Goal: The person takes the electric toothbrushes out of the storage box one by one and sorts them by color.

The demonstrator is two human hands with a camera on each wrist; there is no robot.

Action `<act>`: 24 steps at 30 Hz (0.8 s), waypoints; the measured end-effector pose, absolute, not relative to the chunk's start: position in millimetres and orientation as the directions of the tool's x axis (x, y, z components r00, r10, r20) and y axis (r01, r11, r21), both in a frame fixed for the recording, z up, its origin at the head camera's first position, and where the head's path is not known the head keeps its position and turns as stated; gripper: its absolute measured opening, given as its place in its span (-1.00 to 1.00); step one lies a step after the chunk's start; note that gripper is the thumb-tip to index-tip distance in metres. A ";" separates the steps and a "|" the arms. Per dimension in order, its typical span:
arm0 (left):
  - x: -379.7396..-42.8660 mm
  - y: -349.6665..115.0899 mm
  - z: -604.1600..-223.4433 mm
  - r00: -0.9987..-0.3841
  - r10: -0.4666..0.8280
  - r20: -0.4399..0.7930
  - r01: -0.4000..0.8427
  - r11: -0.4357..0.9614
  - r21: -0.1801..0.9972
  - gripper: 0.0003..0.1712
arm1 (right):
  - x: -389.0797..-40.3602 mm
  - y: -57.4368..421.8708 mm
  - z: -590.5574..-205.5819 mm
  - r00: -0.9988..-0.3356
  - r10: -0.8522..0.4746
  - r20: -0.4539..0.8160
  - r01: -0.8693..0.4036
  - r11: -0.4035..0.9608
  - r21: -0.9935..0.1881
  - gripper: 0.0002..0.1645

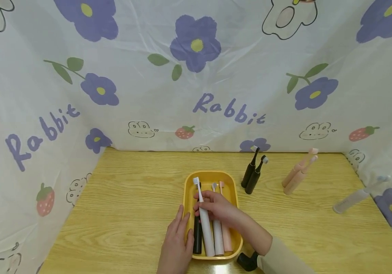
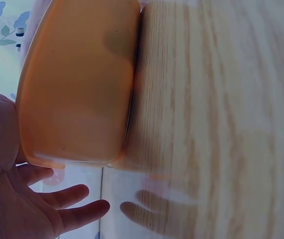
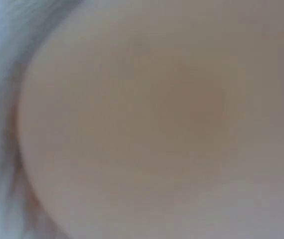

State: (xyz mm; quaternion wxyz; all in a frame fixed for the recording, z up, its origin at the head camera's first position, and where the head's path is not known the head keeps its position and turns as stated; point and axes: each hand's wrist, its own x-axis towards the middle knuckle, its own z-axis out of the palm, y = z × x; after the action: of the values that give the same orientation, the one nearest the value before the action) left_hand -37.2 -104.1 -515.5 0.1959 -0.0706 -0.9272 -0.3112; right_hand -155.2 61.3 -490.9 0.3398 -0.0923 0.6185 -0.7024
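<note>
My right hand [image 1: 220, 207] pinches a white electric toothbrush [image 1: 206, 230] near its neck, above a yellow tray [image 1: 235, 184]. The brush head points away and its handle slants down into the tray. In the tray, a black electric toothbrush [image 1: 197, 238] lies on the left, with another white one [image 1: 218, 239] and a pink one [image 1: 227, 239] on the right; the right hand partly covers them. Against the tray's left side rests my left hand [image 1: 177, 239], fingers extended. The left wrist view shows that hand [image 2: 17, 194] beside the tray's outer wall [image 2: 77, 89].
Right of the tray, two black toothbrushes [image 1: 252, 179] and two pink ones [image 1: 297, 177] stand upright on the wooden table [image 1: 131, 198]. A white one [image 1: 351, 199] stands farther right. Printed cloth [image 1: 196, 83] encloses the table. Blurred skin fills the right wrist view.
</note>
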 end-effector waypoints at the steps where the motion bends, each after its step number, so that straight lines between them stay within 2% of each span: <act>1: -37.4 -104.0 -515.4 -0.914 0.010 0.406 0.252 0.798 0.547 -0.50 | -153.0 63.5 -489.2 -0.752 -0.596 -0.283 0.340 0.017 -0.940 -0.57; 9: -37.9 -104.0 -512.7 -0.912 0.010 0.410 0.252 0.802 0.542 -0.48 | -138.4 83.1 -468.7 -0.768 -0.608 -0.201 0.119 0.172 -0.978 -0.55; 14: -37.5 -104.2 -514.7 -0.908 0.004 0.418 0.253 0.802 0.541 -0.48 | -126.4 89.4 -465.2 -0.822 -0.554 -0.134 0.016 0.214 -0.977 -0.54; 20: -38.7 -104.0 -517.7 -0.895 0.008 0.445 0.271 0.802 0.531 -0.48 | -113.3 98.3 -456.5 -0.898 -0.437 0.046 -0.120 0.143 -0.982 -0.58; 24: -38.7 -103.5 -517.4 -0.893 0.013 0.451 0.279 0.801 0.529 -0.48 | -108.1 111.0 -449.3 -0.901 -0.357 0.248 -0.274 0.022 -0.962 -0.58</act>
State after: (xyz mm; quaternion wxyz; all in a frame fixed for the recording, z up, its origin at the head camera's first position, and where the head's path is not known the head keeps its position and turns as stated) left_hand -38.7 -103.5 -517.4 0.2180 -0.0789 -0.9236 -0.3052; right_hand -108.1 111.0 -449.3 0.0313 -0.2207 0.7141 -0.6637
